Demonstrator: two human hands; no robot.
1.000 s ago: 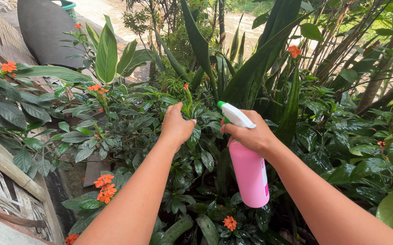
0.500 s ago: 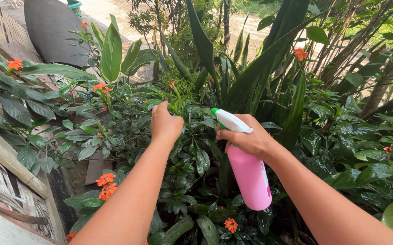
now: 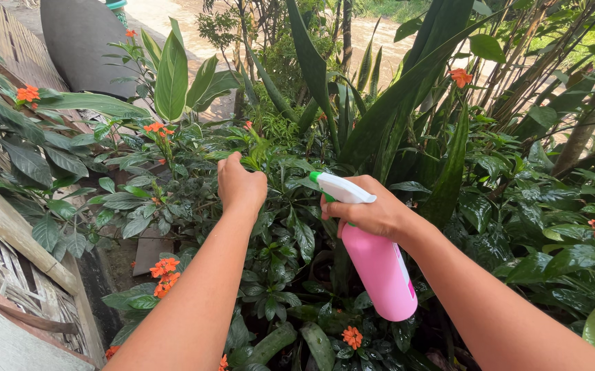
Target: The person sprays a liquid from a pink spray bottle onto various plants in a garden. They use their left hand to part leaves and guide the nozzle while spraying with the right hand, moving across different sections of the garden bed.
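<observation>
My right hand (image 3: 369, 213) grips the neck of a pink spray bottle (image 3: 378, 269) with a white trigger head and green nozzle (image 3: 335, 187) pointing left, toward the foliage. My left hand (image 3: 241, 185) is closed around a leafy stem of a green shrub (image 3: 277, 165) with an orange-red bud at its tip, pulling it to the left. Both hands hover over dense dark-green leaves.
Orange flower clusters (image 3: 163, 275) grow low at the left and at the bottom centre (image 3: 352, 336). Tall sword-shaped leaves (image 3: 311, 75) rise behind. A woven bamboo wall (image 3: 8, 261) runs along the left; a dark rounded slab (image 3: 77, 41) stands at the back left.
My left hand has moved left with the stem it holds, bending the plant. The spray bottle followed left and slightly down.
</observation>
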